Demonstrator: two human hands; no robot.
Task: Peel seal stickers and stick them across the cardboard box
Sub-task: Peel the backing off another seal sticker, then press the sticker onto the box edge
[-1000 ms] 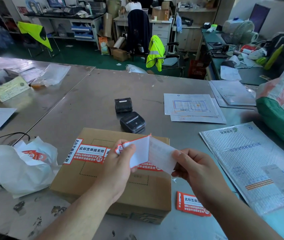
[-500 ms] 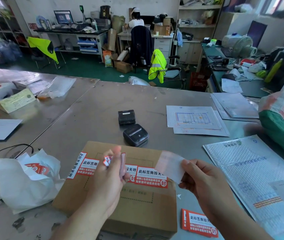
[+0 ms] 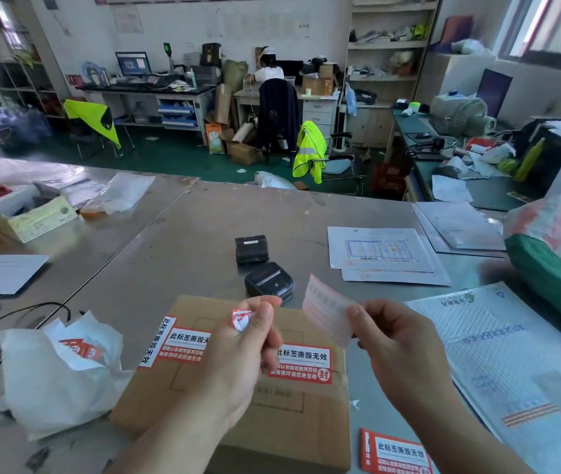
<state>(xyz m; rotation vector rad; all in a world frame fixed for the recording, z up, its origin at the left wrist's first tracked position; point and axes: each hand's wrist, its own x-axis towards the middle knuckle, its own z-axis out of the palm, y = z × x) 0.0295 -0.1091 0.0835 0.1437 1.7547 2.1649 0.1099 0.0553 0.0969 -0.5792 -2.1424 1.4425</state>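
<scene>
The left hand [image 3: 241, 354] hangs above the cardboard box [image 3: 313, 415], thumb and curled fingers pinching a crumpled red-and-white scrap [image 3: 242, 319]. The right hand [image 3: 398, 347], over the box's right edge, pinches a pale sheet [image 3: 326, 311] by its corner; the two pieces are apart. The box lies near the front of the bench [image 3: 186, 234], seal stickers [image 3: 303, 364] across its top. A white bag [image 3: 56, 381] crowds its left side, a black printer [image 3: 268, 280] its far edge and a loose sticker [image 3: 397, 453] its near right corner. Bare bench lies beyond.
</scene>
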